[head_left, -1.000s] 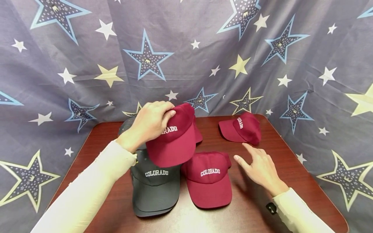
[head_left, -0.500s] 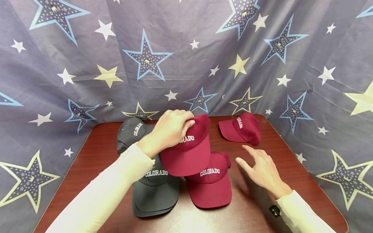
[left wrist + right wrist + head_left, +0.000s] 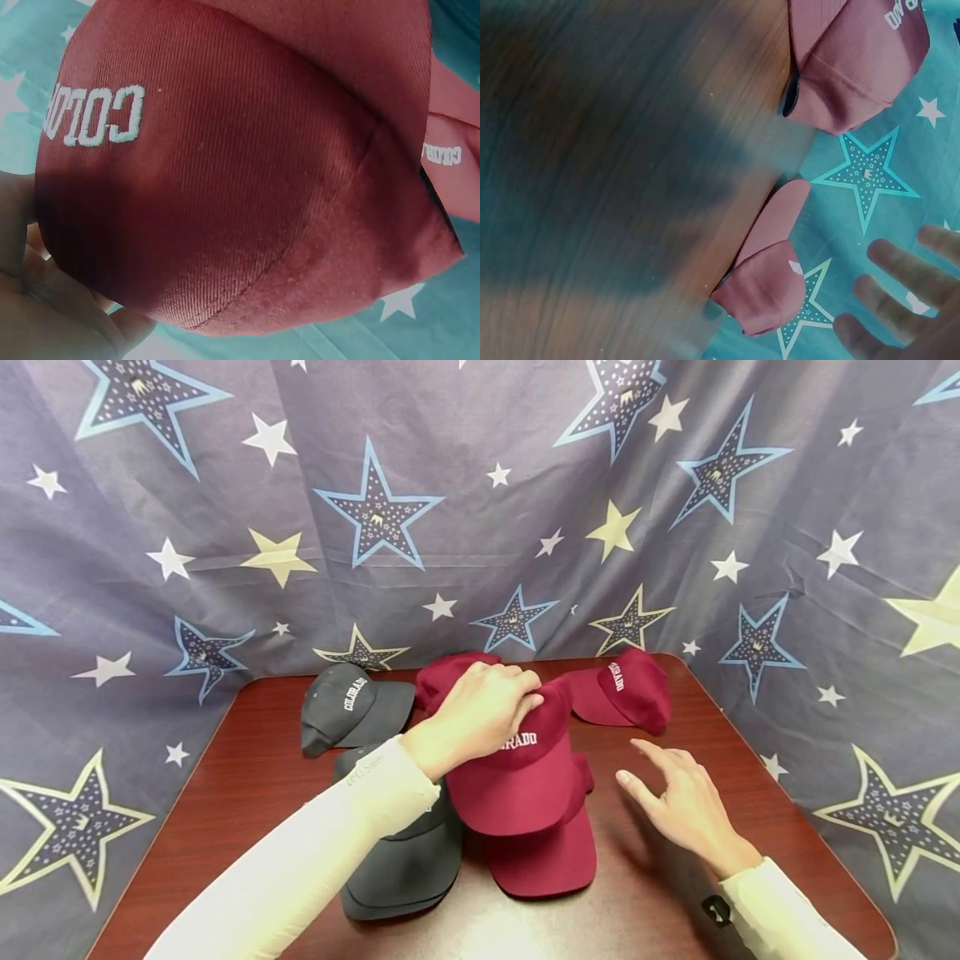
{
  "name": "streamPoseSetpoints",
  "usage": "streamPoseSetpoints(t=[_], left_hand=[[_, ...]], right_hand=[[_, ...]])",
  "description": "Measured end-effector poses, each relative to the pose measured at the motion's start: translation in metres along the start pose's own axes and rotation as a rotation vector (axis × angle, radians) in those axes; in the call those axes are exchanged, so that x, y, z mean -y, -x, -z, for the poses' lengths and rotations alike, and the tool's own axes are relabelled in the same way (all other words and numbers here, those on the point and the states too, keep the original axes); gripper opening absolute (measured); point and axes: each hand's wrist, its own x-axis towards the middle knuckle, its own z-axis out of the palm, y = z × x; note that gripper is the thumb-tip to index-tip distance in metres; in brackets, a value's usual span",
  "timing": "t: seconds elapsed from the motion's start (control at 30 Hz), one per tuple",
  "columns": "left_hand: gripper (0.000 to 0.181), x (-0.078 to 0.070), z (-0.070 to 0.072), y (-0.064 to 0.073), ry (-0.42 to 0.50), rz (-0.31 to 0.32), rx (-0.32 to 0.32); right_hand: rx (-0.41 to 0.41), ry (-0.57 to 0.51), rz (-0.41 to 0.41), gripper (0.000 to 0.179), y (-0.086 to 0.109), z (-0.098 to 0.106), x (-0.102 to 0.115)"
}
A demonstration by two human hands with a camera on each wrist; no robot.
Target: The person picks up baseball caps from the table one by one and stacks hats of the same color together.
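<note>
My left hand [image 3: 487,706] pinches the crown of a maroon baseball cap [image 3: 513,785] with white lettering, brim toward me. In the left wrist view the fingers of this hand [image 3: 60,300] lie at the crown's edge. The held cap overlaps another maroon cap [image 3: 543,864] at the front, hiding its lettering. My right hand [image 3: 686,806] hovers over the table at the right with fingers spread and nothing in it. Beyond that hand sits a maroon cap [image 3: 633,689], its brim pointing left.
Dark grey caps, seemingly stacked, sit at front left [image 3: 405,877], partly behind my left sleeve. Another dark grey cap [image 3: 352,706] stands at the back left beside a maroon cap [image 3: 450,672]. A star-patterned curtain [image 3: 480,527] hangs behind the brown table [image 3: 247,777].
My left hand has carried the maroon cap to the right and toward me, from above the grey caps to over the front maroon cap. My right hand has barely moved.
</note>
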Motion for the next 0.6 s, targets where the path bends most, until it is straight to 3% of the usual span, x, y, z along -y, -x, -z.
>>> streamPoseSetpoints(t=[0.37,0.6], left_hand=[[0.015,-0.018,-0.021,-0.003,-0.058,0.027,0.078],[0.017,-0.028,-0.034,-0.003,-0.107,0.008,0.121]], right_hand=[[0.0,-0.006,-0.013,0.056,0.003,0.001,-0.001],[0.011,-0.003,-0.021,0.056,0.006,0.001,-0.002]])
